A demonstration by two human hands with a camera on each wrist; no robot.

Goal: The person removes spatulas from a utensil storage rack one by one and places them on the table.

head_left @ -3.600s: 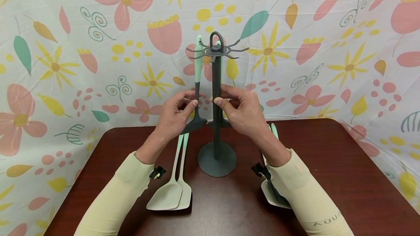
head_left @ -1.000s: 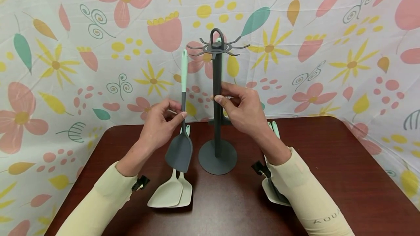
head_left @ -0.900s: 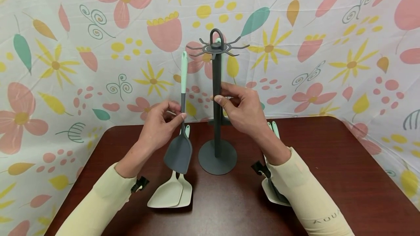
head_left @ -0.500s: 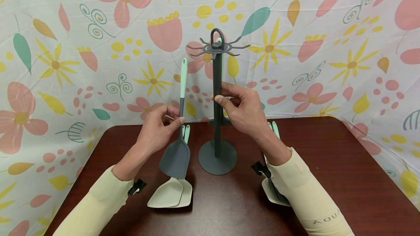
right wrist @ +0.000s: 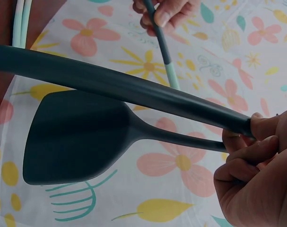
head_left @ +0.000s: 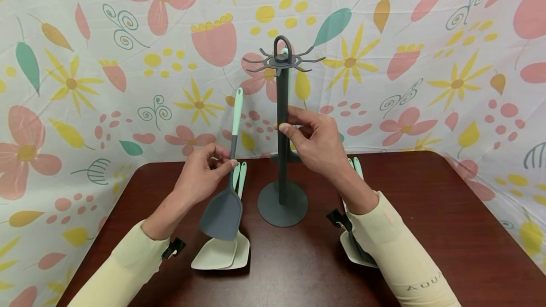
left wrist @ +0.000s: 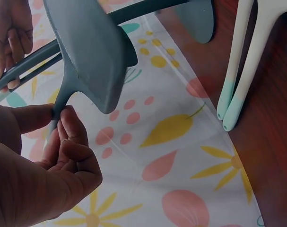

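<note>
In the head view my left hand (head_left: 200, 172) pinches the shaft of a dark grey spatula (head_left: 222, 217) with a mint handle. This spatula is off the stand, blade down, over two cream spatulas (head_left: 215, 254) on the table. My right hand (head_left: 317, 141) grips the post of a dark grey utensil stand (head_left: 282, 184) with a ring of hooks on top. A second grey spatula (right wrist: 77, 142) hangs behind the post; in the right wrist view its shaft runs into the right fingers. In the left wrist view my left thumb and fingers (left wrist: 72, 123) meet near the spatula's neck.
More utensils (head_left: 350, 250) with mint handles lie at the right, partly hidden under the right forearm. The stand's round base (head_left: 283, 217) rests on the dark red-brown table (head_left: 426, 221). A floral cloth (head_left: 384, 84) hangs behind the table's back edge.
The left hand has brought its spatula from beside the stand's hooks down and to the left, its blade now facing the camera and lower. The right hand stays on the post.
</note>
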